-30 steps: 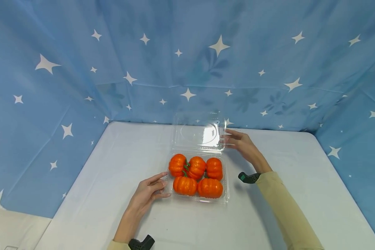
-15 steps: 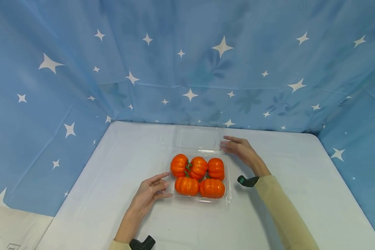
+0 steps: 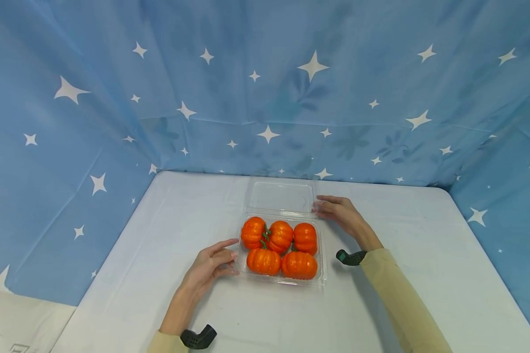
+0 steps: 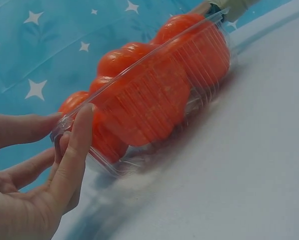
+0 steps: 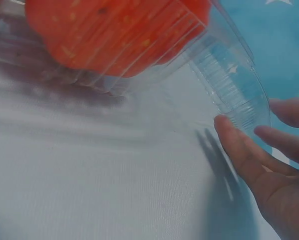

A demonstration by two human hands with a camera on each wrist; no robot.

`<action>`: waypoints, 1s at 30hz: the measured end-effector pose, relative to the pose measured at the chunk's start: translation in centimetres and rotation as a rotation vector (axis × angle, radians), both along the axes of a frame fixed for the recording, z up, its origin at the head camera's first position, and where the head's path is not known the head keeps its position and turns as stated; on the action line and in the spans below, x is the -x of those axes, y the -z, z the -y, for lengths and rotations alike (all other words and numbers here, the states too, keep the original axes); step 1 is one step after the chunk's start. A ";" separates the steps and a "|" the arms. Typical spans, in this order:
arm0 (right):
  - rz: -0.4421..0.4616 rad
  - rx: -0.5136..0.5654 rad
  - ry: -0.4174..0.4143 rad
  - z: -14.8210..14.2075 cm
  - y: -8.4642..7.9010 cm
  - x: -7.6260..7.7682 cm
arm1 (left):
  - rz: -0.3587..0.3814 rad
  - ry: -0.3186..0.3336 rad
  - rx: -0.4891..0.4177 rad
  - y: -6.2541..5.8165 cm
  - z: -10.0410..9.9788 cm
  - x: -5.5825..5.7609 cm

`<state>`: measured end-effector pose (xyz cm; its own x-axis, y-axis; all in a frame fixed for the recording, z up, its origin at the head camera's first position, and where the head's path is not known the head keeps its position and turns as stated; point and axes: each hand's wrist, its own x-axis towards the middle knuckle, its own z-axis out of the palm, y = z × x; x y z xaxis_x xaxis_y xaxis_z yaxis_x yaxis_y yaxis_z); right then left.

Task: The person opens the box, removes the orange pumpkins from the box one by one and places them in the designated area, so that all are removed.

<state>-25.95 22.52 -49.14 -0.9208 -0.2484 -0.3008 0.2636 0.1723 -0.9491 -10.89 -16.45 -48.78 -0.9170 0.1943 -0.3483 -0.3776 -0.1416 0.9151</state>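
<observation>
A clear plastic clamshell container (image 3: 321, 274) stands on the white table, holding several small orange pumpkins (image 3: 299, 265) with green stems. Its clear lid (image 3: 280, 196) is folded back toward the curtain. My left hand (image 3: 208, 267) is at the container's left side; in the left wrist view, thumb and fingers pinch the corner of its rim (image 4: 64, 122). At the lid's right edge is my right hand (image 3: 341, 213). The right wrist view has the lid's edge (image 5: 229, 90) between that hand's thumb and fingers (image 5: 284, 142). Fingertips behind the clear plastic are partly blurred.
A blue curtain (image 3: 265, 88) with white stars hangs behind the table and along both sides. The white table (image 3: 402, 220) extends to the left, right and front of the container. Pale cloth (image 3: 17, 318) lies at the lower left.
The lid has swung back and down away from the pumpkins, with the right hand lowering alongside it. My left fingers have shifted slightly at the container's side; the pumpkins keep their places.
</observation>
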 end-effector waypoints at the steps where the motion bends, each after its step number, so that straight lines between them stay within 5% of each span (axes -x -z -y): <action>1: -0.004 -0.008 0.003 0.0 0.0 -0.1 | 0.002 0.003 0.004 0.0 0.0 0.1; 7: -0.100 -0.149 -0.001 0.0 -0.9 -1.0 | 0.012 0.000 0.013 0.1 -0.1 0.4; 16: -0.375 -0.556 -0.061 -0.1 -2.9 -3.6 | -0.006 0.004 0.003 0.6 -0.4 0.6; 30: -0.588 -0.573 -0.246 1.5 -5.8 -7.1 | 0.004 -0.004 0.031 0.4 -0.5 0.7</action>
